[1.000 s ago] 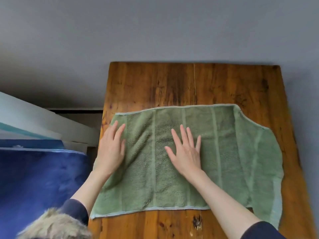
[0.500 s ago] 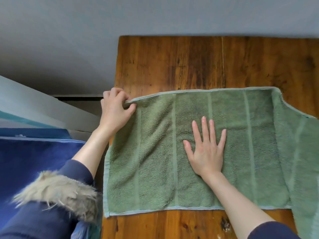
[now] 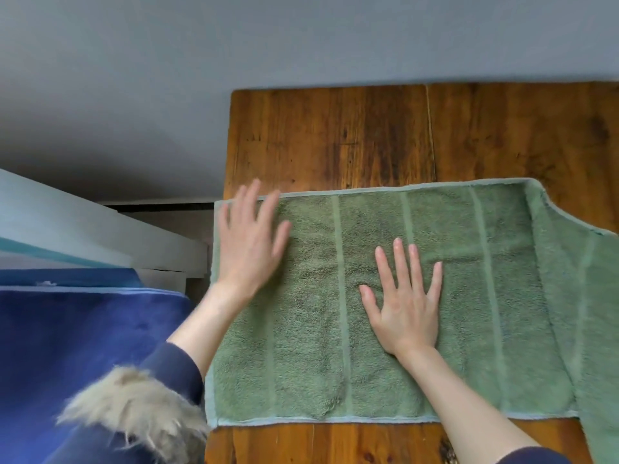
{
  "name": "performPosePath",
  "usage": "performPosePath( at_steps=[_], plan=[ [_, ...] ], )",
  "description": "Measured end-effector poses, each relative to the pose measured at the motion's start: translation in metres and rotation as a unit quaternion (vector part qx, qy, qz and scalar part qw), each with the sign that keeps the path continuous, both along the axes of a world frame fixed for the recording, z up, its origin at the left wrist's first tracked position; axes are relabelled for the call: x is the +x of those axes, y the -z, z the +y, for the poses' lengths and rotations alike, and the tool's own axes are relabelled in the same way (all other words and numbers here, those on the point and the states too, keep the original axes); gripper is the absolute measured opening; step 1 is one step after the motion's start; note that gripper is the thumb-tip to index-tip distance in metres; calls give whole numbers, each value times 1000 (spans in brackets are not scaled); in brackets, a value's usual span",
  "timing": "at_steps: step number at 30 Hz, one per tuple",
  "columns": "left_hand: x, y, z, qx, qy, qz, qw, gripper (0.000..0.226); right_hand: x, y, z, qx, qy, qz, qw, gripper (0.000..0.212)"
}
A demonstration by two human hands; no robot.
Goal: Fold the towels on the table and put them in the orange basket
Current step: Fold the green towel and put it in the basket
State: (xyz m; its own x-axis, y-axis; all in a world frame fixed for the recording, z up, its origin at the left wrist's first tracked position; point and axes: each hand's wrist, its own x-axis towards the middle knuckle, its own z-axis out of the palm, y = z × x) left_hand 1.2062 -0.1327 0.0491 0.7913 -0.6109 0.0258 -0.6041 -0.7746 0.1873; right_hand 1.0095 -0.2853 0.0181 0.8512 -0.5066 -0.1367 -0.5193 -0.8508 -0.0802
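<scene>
A green towel (image 3: 475, 296) with pale stripes lies folded over on the wooden table (image 3: 368, 135), its left edge at the table's left edge. A lower layer sticks out at the right and runs off the frame. My left hand (image 3: 249, 241) is flat and blurred on the towel's far left corner, fingers spread. My right hand (image 3: 407, 304) presses flat on the towel's middle, fingers apart. Neither hand grips anything. No orange basket is in view.
A blue fabric surface (image 3: 77, 346) and white boards (image 3: 83, 236) lie left of the table. Grey floor (image 3: 167, 78) surrounds the far side. A fur-trimmed dark sleeve (image 3: 134, 413) is at the lower left.
My left hand has let go of the towel's far left corner, which it pinched half a second ago, and now lies flat on it. The right hand stays pressed on the middle.
</scene>
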Motion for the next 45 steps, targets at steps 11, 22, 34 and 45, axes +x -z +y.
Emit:
performPosePath(
  at_steps=[11, 22, 34, 45],
  plan=[
    [-30, 19, -15, 74, 31, 59, 995, 61, -1, 3, -1, 5, -7, -25, 1000, 64],
    [-161, 10, -110, 21, 116, 66, 991, 53, -91, -50, -98, 99, 59, -198, 973, 37],
    [-247, 5, -233, 40, 160, 86, 983, 54, -191, -46, -241, 193, 370, -62, 907, 29],
    [-254, 26, -242, 103, 122, 30, 987, 56, -187, -67, -331, 178, 373, -139, 900, 31]
  ],
)
